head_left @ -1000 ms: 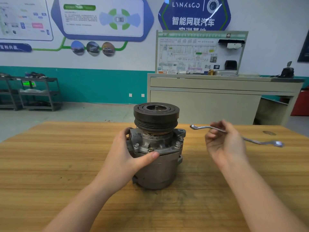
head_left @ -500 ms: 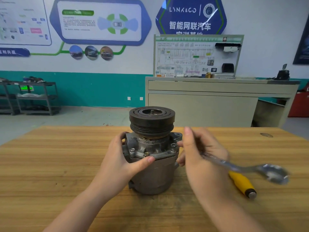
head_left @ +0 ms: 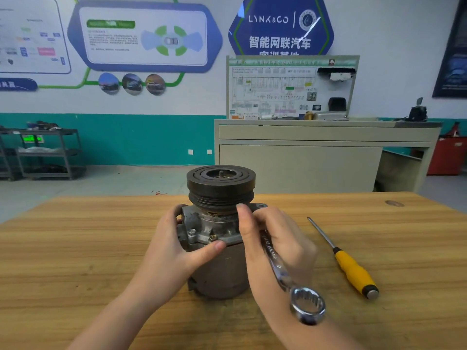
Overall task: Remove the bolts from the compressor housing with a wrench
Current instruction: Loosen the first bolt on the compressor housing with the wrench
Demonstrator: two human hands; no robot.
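Dull grey cast-metal compressor [head_left: 219,269] with a dark matt pulley [head_left: 221,188]; shiny chrome wrench [head_left: 307,308]; glossy yellow plastic screwdriver [head_left: 353,274]; smooth, grained wooden bench [head_left: 75,248]

Left hand [head_left: 174,248] in curled sideways grip, right hand [head_left: 275,251] in fisted grip

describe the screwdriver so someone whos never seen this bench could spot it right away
Start at the wooden table with the grey compressor standing in its middle. To the right of the compressor, past the right hand holding the wrench, the screwdriver lies flat on the wood. Its yellow handle sets it apart; everything else nearby is bare metal.
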